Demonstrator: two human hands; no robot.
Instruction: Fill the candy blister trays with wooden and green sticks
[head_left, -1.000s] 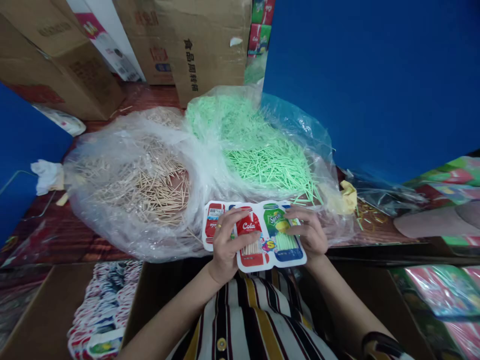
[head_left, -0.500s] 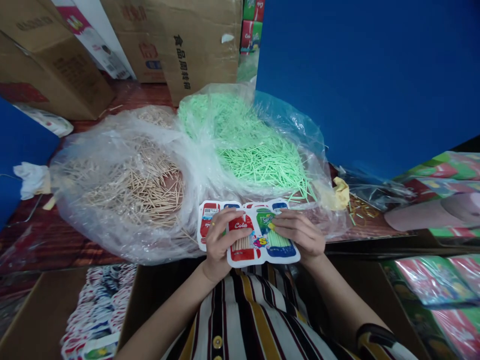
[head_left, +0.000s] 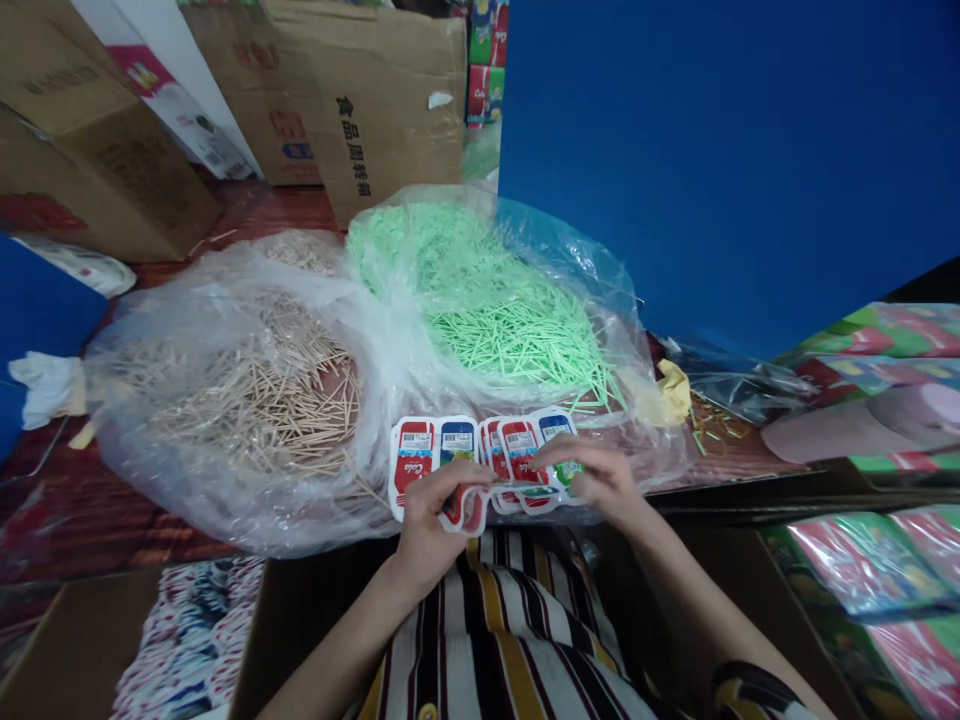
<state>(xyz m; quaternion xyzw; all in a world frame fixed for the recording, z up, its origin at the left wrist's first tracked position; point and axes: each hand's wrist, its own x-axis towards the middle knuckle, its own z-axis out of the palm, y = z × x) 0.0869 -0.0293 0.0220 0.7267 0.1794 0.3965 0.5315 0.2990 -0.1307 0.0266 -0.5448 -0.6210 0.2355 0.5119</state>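
Observation:
My left hand [head_left: 439,505] is closed around the near-left end of a double cola-and-Sprite candy-stick packet [head_left: 469,510], which is tipped so that I see it nearly edge-on. At the packet's right end hovers my right hand [head_left: 600,478], its fingers apart and stretched leftward; no grip shows. Beneath and behind them, flat red, blue and green packets [head_left: 414,455] lie at the table edge, several more overlapping on the right. Beyond these sit a clear bag of brown sticks [head_left: 300,400] and a clear bag of green sticks [head_left: 517,340].
Cardboard boxes [head_left: 397,100] stand at the back left, beside a blue panel [head_left: 712,150]. Below the table edge on the left, a carton holds stacked packets [head_left: 187,630]. A pinkish cylinder [head_left: 840,430] lies on the right, above wrapped packs [head_left: 862,560].
The held packet has tilted from facing me to nearly edge-on, uncovering the packets behind it. My right hand's fingers have come off its front. The view has shifted slightly.

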